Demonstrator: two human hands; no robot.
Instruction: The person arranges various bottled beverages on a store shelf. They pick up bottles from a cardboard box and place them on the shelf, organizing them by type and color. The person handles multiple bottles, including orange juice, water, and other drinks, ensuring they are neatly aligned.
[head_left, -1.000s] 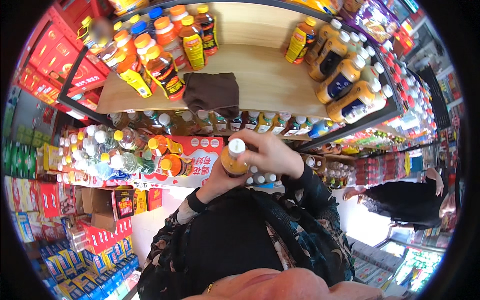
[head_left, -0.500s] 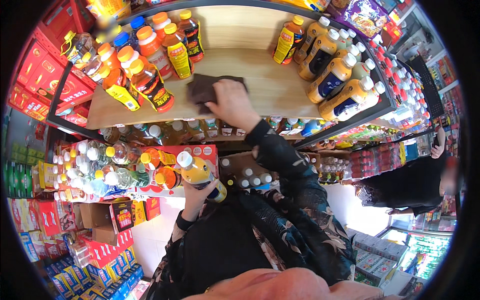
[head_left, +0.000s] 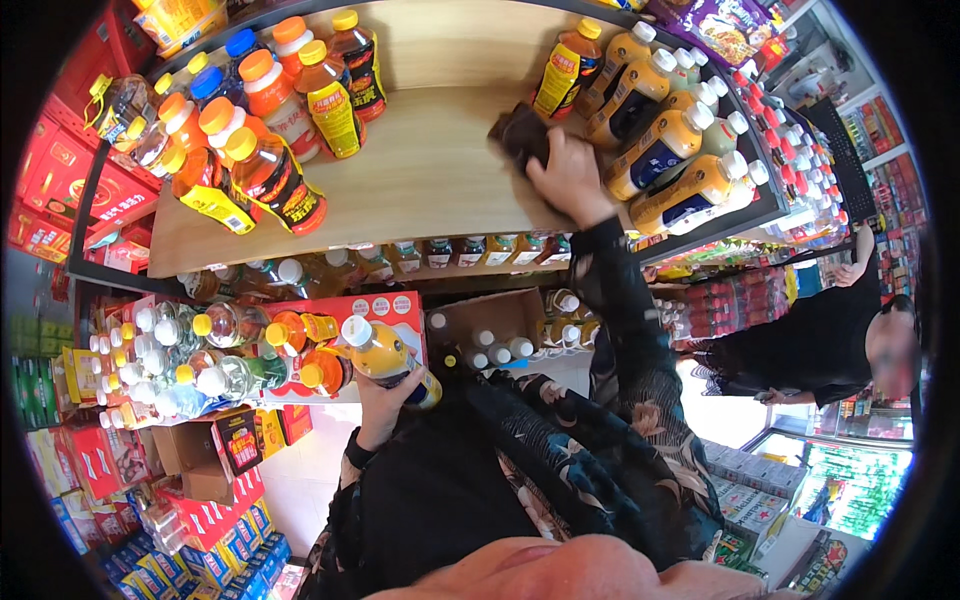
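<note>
My right hand (head_left: 572,178) presses a dark brown cloth (head_left: 522,140) onto the light wooden shelf (head_left: 420,165), close to the bottles at the shelf's right end. My fingers there are partly smeared by motion. Low in front of my body, my left hand (head_left: 385,408) is wrapped round a bottle of yellow drink (head_left: 385,352) with a white cap and a dark label, tilted to one side. Nearest the cloth stands a dark bottle with a yellow cap and yellow label (head_left: 566,68). Beside it are several orange-yellow bottles (head_left: 655,150) with white caps.
Several bottles with orange, yellow and blue caps, including a dark one (head_left: 275,180), crowd the shelf's left end. More bottles (head_left: 440,252) line the level below. A red carton (head_left: 400,315) and clear bottles (head_left: 230,325) sit at lower left. Another person (head_left: 800,350) is at the right.
My right hand has slid the cloth rightward along the shelf, from its middle to the right-hand bottles. My left hand keeps the yellow drink bottle, slightly lower and further left in view.
</note>
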